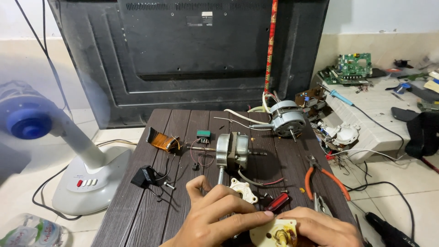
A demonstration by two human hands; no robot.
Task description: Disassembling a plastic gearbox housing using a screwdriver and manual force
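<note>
Both hands meet at the near edge of the dark slatted table [137,201]. The left hand [215,215] and the right hand [320,228] close together on a small cream gearbox [274,233], whose open top shows greasy brown parts; the left fingertips press its upper edge. A red-handled screwdriver [279,201] lies just behind the gearbox, touching the fingers. Beside it sits a white plastic cover [242,188]. A silver fan motor [232,152] stands mid-table, with a second motor [286,118] at the far edge. Orange pliers [322,176] lie to the right. A black capacitor [144,176] rests on the left side. A white fan [82,160] stands on the floor.
</note>
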